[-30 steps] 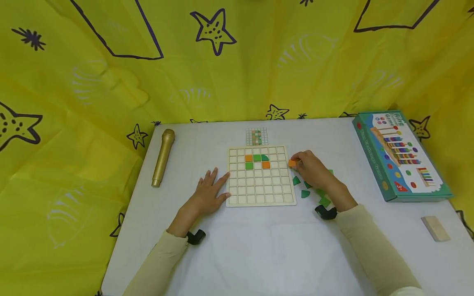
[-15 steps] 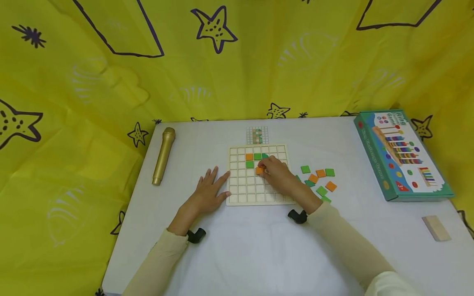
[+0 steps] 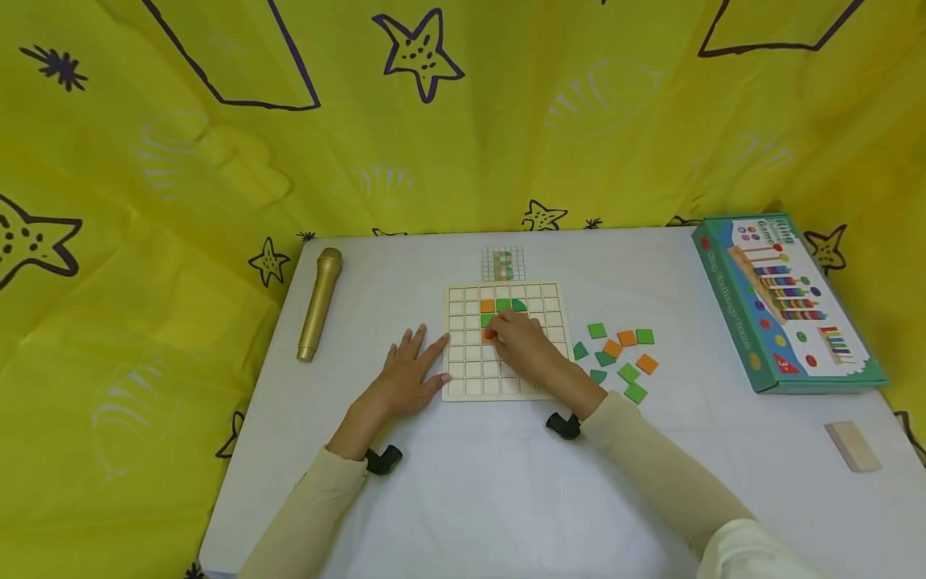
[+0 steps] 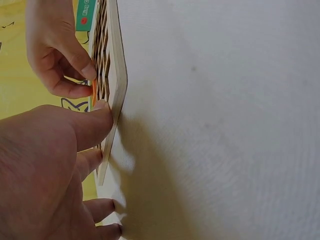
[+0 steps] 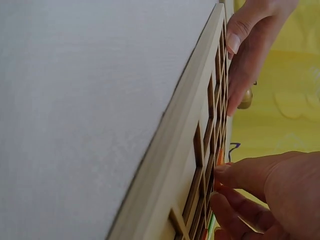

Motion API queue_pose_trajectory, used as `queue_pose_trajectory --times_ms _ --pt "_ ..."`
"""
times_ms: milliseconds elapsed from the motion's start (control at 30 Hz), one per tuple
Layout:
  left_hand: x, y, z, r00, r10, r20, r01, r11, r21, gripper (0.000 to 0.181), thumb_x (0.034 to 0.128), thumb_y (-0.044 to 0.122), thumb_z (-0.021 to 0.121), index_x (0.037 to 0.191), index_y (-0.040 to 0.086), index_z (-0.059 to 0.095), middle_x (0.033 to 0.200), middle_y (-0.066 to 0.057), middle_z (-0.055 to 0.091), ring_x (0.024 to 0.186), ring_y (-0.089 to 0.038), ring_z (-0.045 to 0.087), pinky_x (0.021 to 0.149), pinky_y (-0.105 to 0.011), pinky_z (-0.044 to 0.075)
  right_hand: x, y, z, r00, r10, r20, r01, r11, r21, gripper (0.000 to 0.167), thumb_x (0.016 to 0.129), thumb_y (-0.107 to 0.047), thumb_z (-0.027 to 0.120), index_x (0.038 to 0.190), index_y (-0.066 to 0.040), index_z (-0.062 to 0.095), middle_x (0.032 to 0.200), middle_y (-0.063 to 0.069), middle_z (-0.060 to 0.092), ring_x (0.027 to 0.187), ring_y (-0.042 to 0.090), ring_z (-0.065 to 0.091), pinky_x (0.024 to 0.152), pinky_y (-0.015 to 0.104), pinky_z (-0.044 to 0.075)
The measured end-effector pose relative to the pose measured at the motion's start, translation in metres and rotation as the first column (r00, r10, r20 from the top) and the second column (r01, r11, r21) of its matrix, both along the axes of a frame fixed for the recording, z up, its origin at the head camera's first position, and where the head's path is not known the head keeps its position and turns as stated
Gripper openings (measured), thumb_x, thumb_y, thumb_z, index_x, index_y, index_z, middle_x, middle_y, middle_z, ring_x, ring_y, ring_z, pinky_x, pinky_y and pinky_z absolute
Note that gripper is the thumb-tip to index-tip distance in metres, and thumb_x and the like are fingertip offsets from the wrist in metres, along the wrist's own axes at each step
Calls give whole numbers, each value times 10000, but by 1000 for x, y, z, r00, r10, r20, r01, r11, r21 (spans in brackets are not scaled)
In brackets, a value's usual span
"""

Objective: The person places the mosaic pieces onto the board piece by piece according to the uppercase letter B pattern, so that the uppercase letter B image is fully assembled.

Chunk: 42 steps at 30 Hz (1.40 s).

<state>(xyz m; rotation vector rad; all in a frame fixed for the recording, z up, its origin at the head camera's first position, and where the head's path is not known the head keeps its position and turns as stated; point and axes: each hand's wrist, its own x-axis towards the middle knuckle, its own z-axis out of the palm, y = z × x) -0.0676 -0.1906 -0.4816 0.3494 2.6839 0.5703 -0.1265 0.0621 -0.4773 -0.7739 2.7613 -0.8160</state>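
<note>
A pale wooden grid board (image 3: pixel 465 389) lies on the table with orange and green tiles in its upper cells. My right hand (image 3: pixel 526 346) is over the board and pinches an orange square tile (image 3: pixel 488 336) at a cell just below a green tile (image 3: pixel 487 320). In the left wrist view the orange tile (image 4: pixel 94 92) shows between thumb and fingers, tilted against the grid. My left hand (image 3: pixel 407 379) has its fingers spread, and its thumb and forefinger touch the board's left edge. Part of the tile row is hidden under my right hand.
Loose orange and green tiles (image 3: pixel 628 372) lie right of the board. A small printed grid card (image 3: pixel 503 264) is behind it. A gold microphone (image 3: pixel 320 305) lies at left; a game box (image 3: pixel 788 305) and wooden block (image 3: pixel 852 446) are at right.
My right hand has carried an orange tile leftward from the loose tiles onto the board, ending below the green tile. My left hand has stayed at the board's edge.
</note>
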Motion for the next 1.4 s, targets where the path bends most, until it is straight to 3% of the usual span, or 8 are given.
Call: queue_pose_trajectory --times_ms 167,300,500,733,900,1000,1133,1400 --pt "1 0 2 1000 1 -1 -1 1000 -1 697 1088 468 541 1693 255 269 1766 -208 37 1623 -462 -14 1281 -672 61 2 1 0 999 9 -34 -9 1000 -3 147 1014 -83 709 1148 -95 766 1175 64 685 1149 296 639 844 417 470" --pt "1 0 2 1000 3 -5 -3 1000 2 697 1085 461 551 1691 248 279 1765 -211 47 1622 -466 -6 1279 -674 67 2 7 1 1000 4 -6 -4 1000 -15 183 1023 -122 706 1193 -110 772 1226 63 666 1210 292 620 879 427 450" --pt "2 3 2 1000 10 -1 -10 1000 -5 709 1081 467 558 1692 248 274 1767 -206 47 1626 -457 -5 1286 -659 61 -4 42 12 994 -99 40 100 995 -25 214 1031 -193 702 1209 -81 738 1233 104 643 1214 329 591 936 487 427" --pt "5 4 6 1000 13 11 -13 1000 -1 714 1081 462 565 1693 244 270 1766 -207 40 1625 -452 -10 1292 -643 50 -14 103 25 944 -310 111 305 951 61 332 1055 -247 659 1274 2 650 1274 235 594 1181 414 551 1028 604 377" --pt "3 4 7 1000 18 3 -18 1000 11 714 1077 456 574 1691 240 279 1766 -209 44 1626 -453 -10 1292 -644 47 -15 131 29 908 -391 149 358 911 205 492 1028 -330 691 1296 69 583 1225 276 577 1113 454 504 1020 648 307" --pt "3 3 6 1000 13 6 -13 1000 13 718 1079 460 569 1693 238 271 1765 -215 35 1625 -457 -17 1289 -651 49 -13 137 28 908 -389 157 337 899 279 517 1002 -356 724 1217 92 584 1103 267 588 1041 458 504 970 658 283" --pt "1 2 5 1000 6 11 -6 1000 4 718 1084 482 548 1698 259 250 1768 -206 21 1626 -448 -29 1292 -644 46 -13 138 23 911 -375 172 316 902 295 398 1020 -280 711 1176 67 592 1040 239 598 995 443 536 935 641 284" --pt "2 4 9 1000 10 19 -10 1000 17 714 1084 449 562 1695 229 263 1764 -220 29 1624 -456 -29 1290 -649 49 -18 132 16 932 -274 238 236 956 177 386 1059 -147 640 1392 25 545 1357 281 525 1248 467 507 1003 629 362"
